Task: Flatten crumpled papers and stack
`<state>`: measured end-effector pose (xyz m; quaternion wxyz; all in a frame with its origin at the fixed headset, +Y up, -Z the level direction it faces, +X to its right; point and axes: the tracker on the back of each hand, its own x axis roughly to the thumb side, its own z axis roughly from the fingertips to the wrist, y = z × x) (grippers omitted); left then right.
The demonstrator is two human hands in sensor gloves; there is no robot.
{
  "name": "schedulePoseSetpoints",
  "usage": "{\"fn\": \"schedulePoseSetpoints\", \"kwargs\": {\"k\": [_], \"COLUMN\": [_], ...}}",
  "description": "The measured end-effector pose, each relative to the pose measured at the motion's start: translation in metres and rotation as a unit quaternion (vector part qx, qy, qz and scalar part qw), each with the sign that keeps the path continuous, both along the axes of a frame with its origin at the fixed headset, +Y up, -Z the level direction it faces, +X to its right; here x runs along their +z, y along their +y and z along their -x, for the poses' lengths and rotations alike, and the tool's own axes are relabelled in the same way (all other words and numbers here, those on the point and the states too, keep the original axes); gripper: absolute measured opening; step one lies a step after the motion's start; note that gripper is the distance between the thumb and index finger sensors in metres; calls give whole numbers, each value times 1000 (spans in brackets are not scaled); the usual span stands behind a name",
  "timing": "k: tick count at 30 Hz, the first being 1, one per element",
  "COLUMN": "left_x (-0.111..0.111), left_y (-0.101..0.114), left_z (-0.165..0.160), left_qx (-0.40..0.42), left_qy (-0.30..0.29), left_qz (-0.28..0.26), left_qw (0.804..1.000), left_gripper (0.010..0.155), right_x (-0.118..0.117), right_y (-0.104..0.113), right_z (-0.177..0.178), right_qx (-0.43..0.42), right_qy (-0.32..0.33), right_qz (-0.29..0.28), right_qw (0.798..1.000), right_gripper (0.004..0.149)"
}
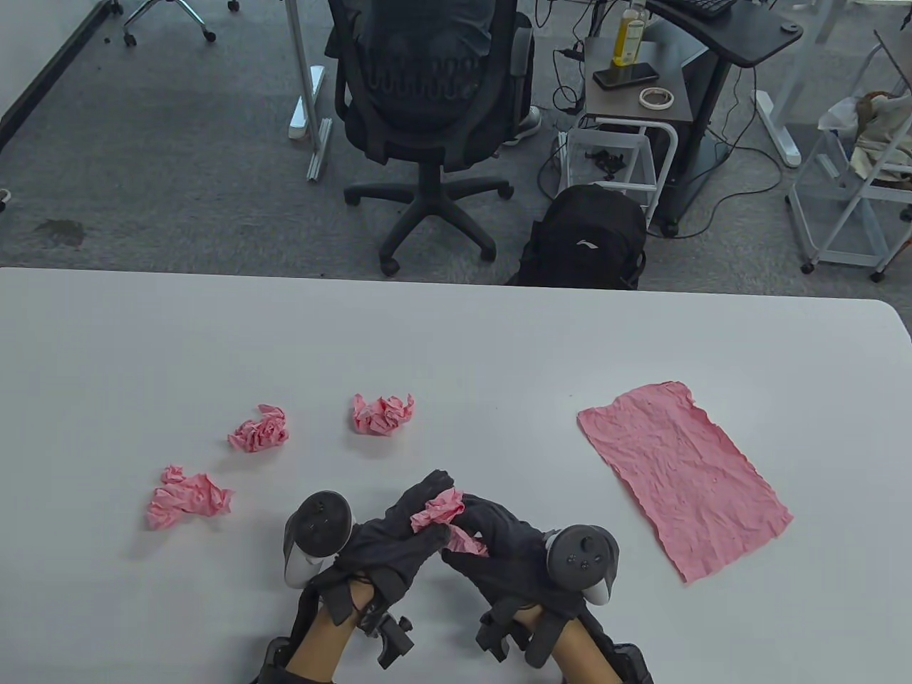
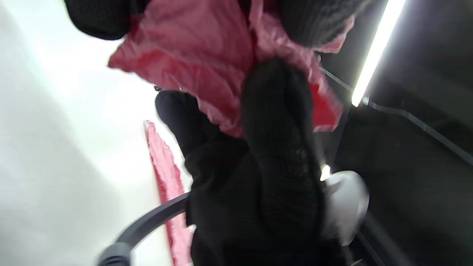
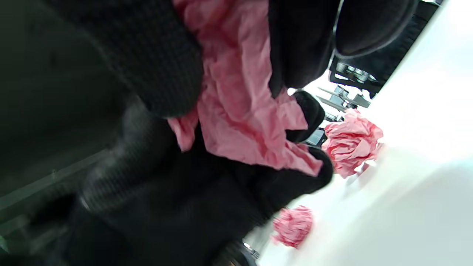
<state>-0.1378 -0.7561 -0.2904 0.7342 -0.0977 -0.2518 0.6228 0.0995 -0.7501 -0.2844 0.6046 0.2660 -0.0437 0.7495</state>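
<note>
**Both hands gripping one crumpled paper**

Meeting at the lower centre of the table view, left hand (image 1: 388, 545) and right hand (image 1: 509, 552), fingers closing on a pink wad (image 1: 443, 514) held between them just above the table (image 1: 456, 335); pinching its folds from both sides in the wrist views, paper bunching between dark gloved fingers (image 2: 275, 122).

Lying flattened at the right of the frame, well apart from the hands, one pink sheet (image 1: 680, 477), creased and angled.

Sitting crumpled at the left: one ball (image 1: 187, 499) at lower left, another (image 1: 260, 429) above it, a third (image 1: 382, 413) near centre; all apart from each other.
</note>
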Motion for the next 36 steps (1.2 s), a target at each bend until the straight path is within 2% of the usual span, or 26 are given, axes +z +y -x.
{"fn": "schedulePoseSetpoints", "kwargs": {"k": [3,5,7,11,13,15,17,18,19,21,22,25,27,29,30,31,32,34,35,36], "left_x": [-2,-2,-3,-3,-3,0,2,2,2,3,3,1,0,0,0,-1,1,6,8,9], "left_y": [-2,-1,-1,-2,0,5,10,11,10,9,8,6,6,9,11,13,15,19,23,24], "left_z": [7,10,11,14,13,14,17,18,20,24,26,33,34,29,22,16,12,4,2,2], "left_qx": [76,78,78,128,108,31,-25,-30,-10,19,25,-1,-33,-66,-85,-96,-114,-135,-153,-161], "left_qy": [1,13,14,10,6,45,87,100,121,145,151,173,176,134,65,24,18,27,35,44], "left_qz": [27,27,23,37,30,-13,-56,-57,-42,-13,-8,-7,-7,-15,-52,-78,-89,-134,-147,-150], "left_qw": [997,996,997,991,994,998,994,993,992,989,988,985,984,989,993,992,989,981,977,974], "left_gripper": [62,59,60,60,59,57,56,55,55,54,53,53,54,71,83,92,99,100,96,85], "right_x": [-7,-9,-10,-11,-11,-10,-6,-4,-1,5,7,13,16,19,20,21,21,24,26,28], "right_y": [-6,-8,-10,-10,-9,-8,-2,2,9,20,23,27,30,32,33,34,34,35,36,37], "right_z": [-10,-12,-12,-17,-17,-17,-19,-19,-20,-18,-17,-12,-11,-10,-10,-9,-8,-4,-2,0], "right_qx": [-77,-102,-126,-155,-157,-152,-128,-99,-55,9,27,-11,22,50,60,61,64,89,107,115], "right_qy": [12,13,16,0,11,16,-7,-22,-55,-73,-71,-61,-62,-77,-84,-82,-79,-64,-61,-64], "right_qz": [57,78,95,105,109,108,76,30,-47,-122,-133,-143,-166,-191,-205,-208,-212,-228,-244,-256], "right_qw": [995,992,987,982,981,982,989,994,996,990,988,988,984,977,973,973,972,967,962,958], "right_gripper": [44,45,45,46,47,48,49,47,43,39,38,36,35,34,34,34,34,33,33,33]}}
